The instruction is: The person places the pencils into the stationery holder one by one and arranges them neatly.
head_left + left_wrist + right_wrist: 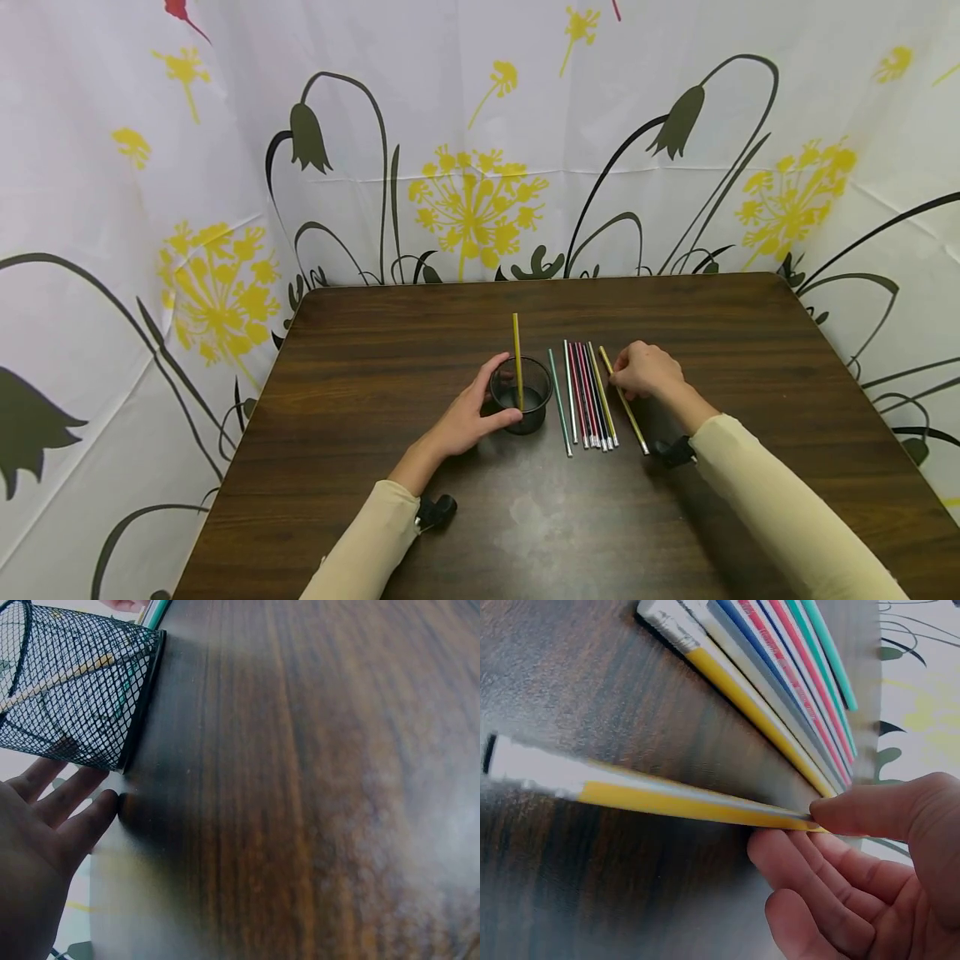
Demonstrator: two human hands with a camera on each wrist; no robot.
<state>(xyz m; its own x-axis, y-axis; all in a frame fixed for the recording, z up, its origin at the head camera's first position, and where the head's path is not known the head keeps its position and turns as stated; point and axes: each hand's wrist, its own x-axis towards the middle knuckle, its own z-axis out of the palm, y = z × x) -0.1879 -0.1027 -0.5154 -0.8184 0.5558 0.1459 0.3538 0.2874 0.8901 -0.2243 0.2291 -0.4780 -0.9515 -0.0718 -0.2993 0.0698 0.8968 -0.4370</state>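
Note:
My left hand point(465, 421) holds a black mesh pencil cup point(532, 423) from its left side, thumb at the near rim and fingers round the far side. One yellow pencil point(516, 337) leans upright inside the cup. Between thumb and fingertips, my right hand point(651, 371) pinches another yellow pencil point(682, 804) near its far end. That pencil's eraser end points toward the person, in line with the table surface. Just left of it lies a row of pencils point(592, 400) in yellow, dark, red and pale colours, with a green pencil point(558, 400) at its left end.
A dark wood-grain table point(360, 358) carries everything. Behind and beside it hangs a white curtain point(480, 100) printed with yellow flowers and dark stems. A black wrist camera point(437, 511) sits under the left sleeve, another black wrist camera point(675, 452) under the right.

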